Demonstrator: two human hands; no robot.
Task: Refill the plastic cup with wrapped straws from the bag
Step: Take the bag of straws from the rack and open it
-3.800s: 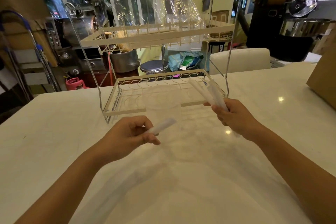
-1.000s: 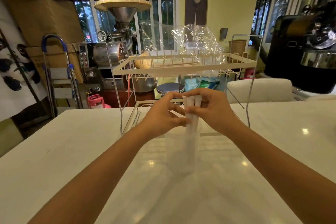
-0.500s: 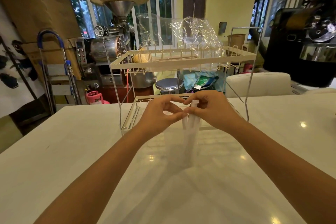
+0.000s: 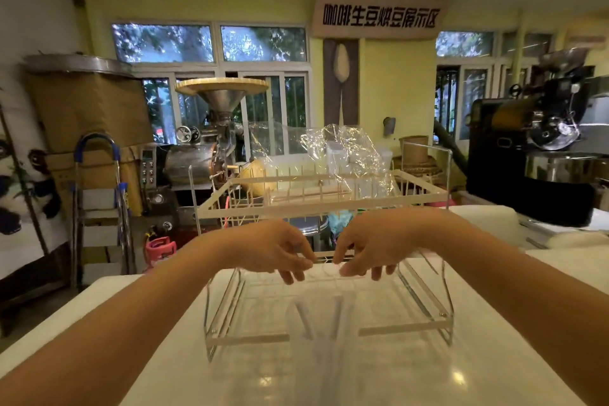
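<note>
Both hands, left (image 4: 276, 249) and right (image 4: 369, 249), have let go, open; straws (image 4: 321, 320) now stand below in the cup (image 4: 296, 323); bag (image 4: 342, 155) beyond, more remaining.

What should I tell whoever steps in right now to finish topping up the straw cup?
Left hand: empty, fingers loosely curled, raised above the cup.
Right hand: empty too, raised beside the left.
Clear plastic cup: on the white table, in front of the wire rack; a few wrapped straws stand in it.
Bag: clear plastic, on the rack's top shelf.
Done: a few straws are in.
Left: fetch more from the bag and add them.
</note>
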